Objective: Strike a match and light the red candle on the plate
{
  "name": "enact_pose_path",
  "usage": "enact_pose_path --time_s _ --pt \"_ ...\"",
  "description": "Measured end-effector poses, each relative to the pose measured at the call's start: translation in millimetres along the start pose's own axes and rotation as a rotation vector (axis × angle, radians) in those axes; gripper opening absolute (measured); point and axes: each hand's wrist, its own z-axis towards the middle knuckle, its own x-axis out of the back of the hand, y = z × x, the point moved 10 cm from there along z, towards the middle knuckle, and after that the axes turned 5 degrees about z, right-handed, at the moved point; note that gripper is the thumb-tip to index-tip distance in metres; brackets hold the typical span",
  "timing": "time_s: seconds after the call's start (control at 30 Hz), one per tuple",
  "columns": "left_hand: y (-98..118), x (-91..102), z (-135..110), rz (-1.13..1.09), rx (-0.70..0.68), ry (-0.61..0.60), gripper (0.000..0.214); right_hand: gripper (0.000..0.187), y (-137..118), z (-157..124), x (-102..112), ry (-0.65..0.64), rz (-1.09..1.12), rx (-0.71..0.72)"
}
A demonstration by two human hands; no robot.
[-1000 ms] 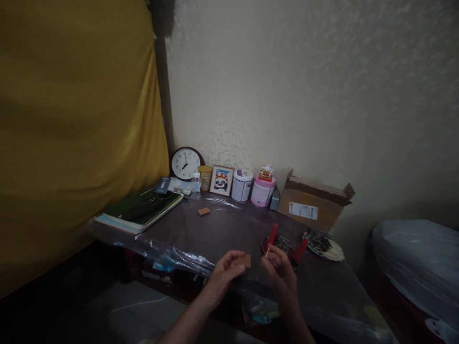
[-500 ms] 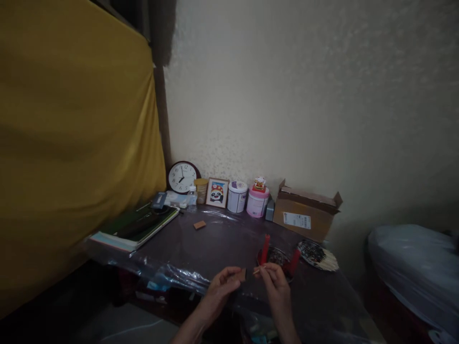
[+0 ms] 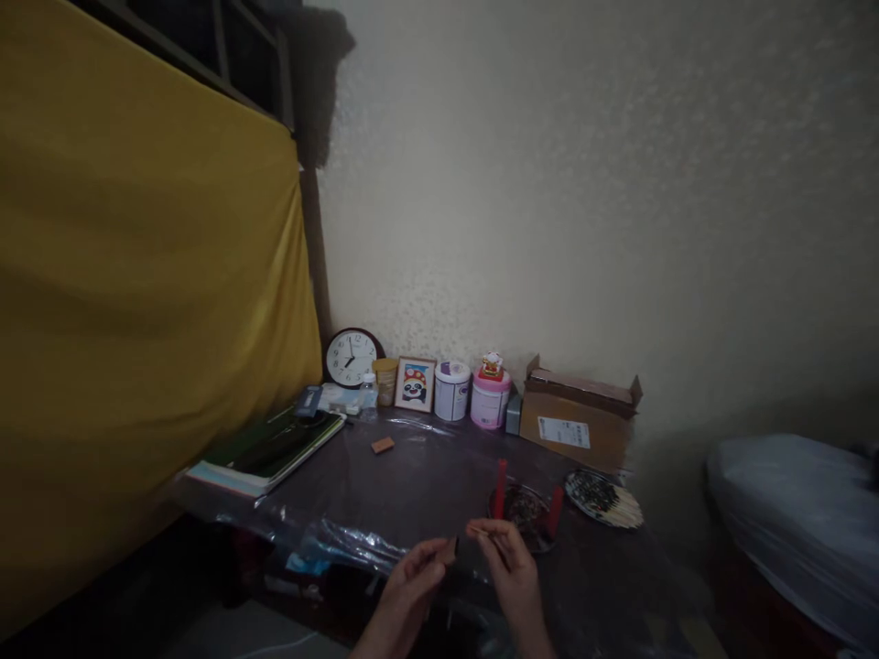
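Observation:
My left hand (image 3: 410,578) is closed in a pinch on a small brown matchbox (image 3: 450,549), held up in front of the table's near edge. My right hand (image 3: 506,566) is pinched on a thin matchstick (image 3: 482,531) whose tip points at the matchbox. The two hands are close together, a few centimetres apart. Just behind them a dark dish (image 3: 526,505) holds two upright red candles (image 3: 501,489). A second plate (image 3: 604,499) to its right carries a pile of matchsticks.
The dark table (image 3: 426,471) is covered in clear plastic. Along the wall stand a clock (image 3: 350,357), a small framed picture (image 3: 414,383), two tins (image 3: 451,390), and a cardboard box (image 3: 575,425). Books (image 3: 271,448) lie left. A second small brown box (image 3: 383,445) lies mid-table. A yellow curtain (image 3: 137,302) hangs left.
The view has tilted upward, so the hands sit lower in the picture. The matchstick has turned from pointing up to pointing sideways at the matchbox, and the hands have drawn closer.

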Motion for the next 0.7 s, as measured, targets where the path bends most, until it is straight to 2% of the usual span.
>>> enact_pose_path --time_s 0.23,0.53,0.7 --pt "2 0.7 -20 -0.048 0.001 0.074 0.026 0.018 -8 -1 0 0.006 -0.049 0.026" --pt "20 -4.3 -30 0.02 -0.057 0.138 0.024 0.014 -53 -17 7 0.125 -0.084 0.098" --pt "28 -16.8 -36 0.005 -0.06 0.111 0.02 0.011 -78 -33 -2 0.123 -0.257 0.205"
